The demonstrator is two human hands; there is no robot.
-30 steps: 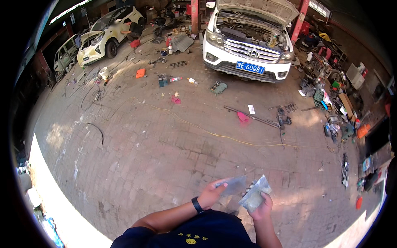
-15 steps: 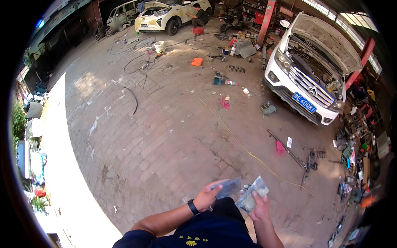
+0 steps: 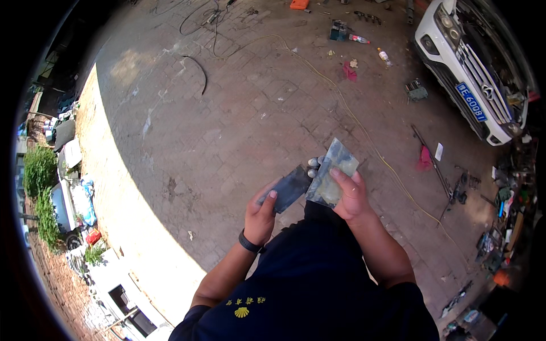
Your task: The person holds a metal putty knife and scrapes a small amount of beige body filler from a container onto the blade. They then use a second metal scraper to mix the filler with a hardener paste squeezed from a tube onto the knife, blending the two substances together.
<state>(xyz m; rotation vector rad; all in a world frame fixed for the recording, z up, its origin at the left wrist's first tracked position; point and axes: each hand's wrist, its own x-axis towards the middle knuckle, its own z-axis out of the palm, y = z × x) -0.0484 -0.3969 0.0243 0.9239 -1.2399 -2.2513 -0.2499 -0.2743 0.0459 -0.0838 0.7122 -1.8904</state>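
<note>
My left hand [image 3: 261, 216] is closed on a thin dark rectangular plate [image 3: 290, 187], its thumb lying on the upper face. Gripped in my right hand [image 3: 354, 199] is a flat rectangular plate [image 3: 325, 186] smeared with grey and pale patches, the thumb pressed over its face. Grey-coated fingertips [image 3: 313, 165] stick out past this plate's left edge, facing the dark plate. Both plates are held close together in front of my body, tilted, with a narrow gap between them. The undersides of the plates are hidden.
A white car [image 3: 472, 79] with its hood up stands at the far right. A yellow cord [image 3: 369, 133] crosses the brick paving. Bottles, a pink cloth [image 3: 424, 159], a long bar [image 3: 435, 165] and metal parts [image 3: 459, 187] lie rightward. Clutter lines the right edge; plants [image 3: 41, 170] stand left.
The view has tipped downward, so my hands sit higher in it and the farther car has left it. The dark plate now slants more upward. Both hands keep their holds.
</note>
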